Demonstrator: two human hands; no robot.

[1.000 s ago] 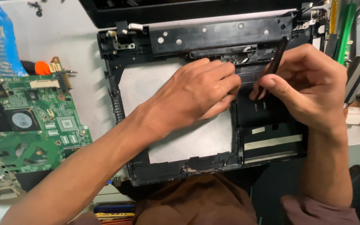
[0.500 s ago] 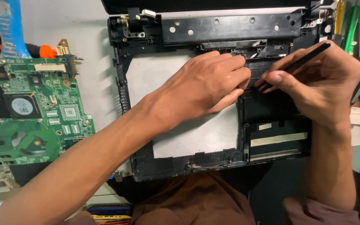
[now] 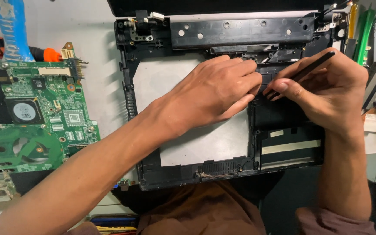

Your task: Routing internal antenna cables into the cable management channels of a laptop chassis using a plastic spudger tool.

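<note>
I'm pinching a thin black tool (image 3: 303, 73) in my right hand (image 3: 327, 89), while my left hand (image 3: 214, 93) is pressing, fingers curled and empty, on the laptop shell (image 3: 129, 104).

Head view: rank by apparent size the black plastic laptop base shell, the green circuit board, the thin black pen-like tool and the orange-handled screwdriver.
1. Black plastic laptop base shell
2. Green circuit board, partly cut off at the frame edge
3. Thin black pen-like tool and orange-handled screwdriver: both partly covered, so unsure.

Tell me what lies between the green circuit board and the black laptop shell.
In the head view, only bare white table separates the green circuit board from the black laptop shell.
</note>
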